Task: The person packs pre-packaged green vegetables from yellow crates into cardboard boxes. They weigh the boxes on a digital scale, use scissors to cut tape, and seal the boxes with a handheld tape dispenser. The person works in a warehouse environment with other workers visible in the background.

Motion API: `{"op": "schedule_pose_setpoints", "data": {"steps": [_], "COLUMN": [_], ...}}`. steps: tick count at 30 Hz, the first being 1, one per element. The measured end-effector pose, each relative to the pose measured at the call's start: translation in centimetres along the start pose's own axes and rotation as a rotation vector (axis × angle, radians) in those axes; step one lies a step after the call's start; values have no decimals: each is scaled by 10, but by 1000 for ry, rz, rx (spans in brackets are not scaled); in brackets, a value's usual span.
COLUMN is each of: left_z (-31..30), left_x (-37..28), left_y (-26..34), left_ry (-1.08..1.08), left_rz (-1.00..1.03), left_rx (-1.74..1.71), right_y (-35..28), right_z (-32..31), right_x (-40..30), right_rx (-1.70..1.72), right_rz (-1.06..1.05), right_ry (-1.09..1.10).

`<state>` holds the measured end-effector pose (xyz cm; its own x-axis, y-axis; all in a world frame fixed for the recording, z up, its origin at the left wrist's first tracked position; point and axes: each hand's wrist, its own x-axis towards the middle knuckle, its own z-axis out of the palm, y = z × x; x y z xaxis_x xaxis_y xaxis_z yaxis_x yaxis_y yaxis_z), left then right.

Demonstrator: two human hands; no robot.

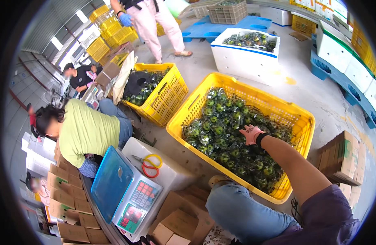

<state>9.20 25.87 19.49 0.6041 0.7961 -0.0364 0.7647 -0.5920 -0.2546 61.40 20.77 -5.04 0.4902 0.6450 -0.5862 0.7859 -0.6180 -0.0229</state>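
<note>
My right hand [250, 134], in a pink glove with dark printing, reaches over a large yellow plastic crate [237, 82]. Its fingers are apart, just over or touching the fruit, with nothing held. Green round fruits [218, 130] in clear plastic wrapping fill much of this crate. At the bottom edge, dark gloved fingertips [147, 240] show beside an open cardboard box [178, 225]; they seem to be my left hand, mostly cut off. A digital scale [139, 199] with a blue tray [111, 183] stands left of the box, and red-and-yellow-handled scissors [151, 165] lie beside its keypad.
Another yellow crate [163, 98] of wrapped fruit stands beyond, a white foam box [243, 59] behind. A person in a green shirt [88, 128] sits at left, near cardboard boxes [68, 199]. Another person stands [154, 24] at the back. Flattened cartons [341, 156] stack at right.
</note>
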Motion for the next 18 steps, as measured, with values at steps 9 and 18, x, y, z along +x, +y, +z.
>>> {"op": "schedule_pose_setpoints", "data": {"steps": [9, 18], "left_z": [16, 11], "left_x": [8, 19], "left_y": [-16, -16], "left_ry": [-75, -183], "left_rz": [15, -57], "left_rx": [31, -9], "right_y": [5, 24], "right_z": [79, 8], "right_x": [-47, -6], "right_rx": [-417, 220], "right_rz": [-490, -107], "right_ry": [-480, 349]}}
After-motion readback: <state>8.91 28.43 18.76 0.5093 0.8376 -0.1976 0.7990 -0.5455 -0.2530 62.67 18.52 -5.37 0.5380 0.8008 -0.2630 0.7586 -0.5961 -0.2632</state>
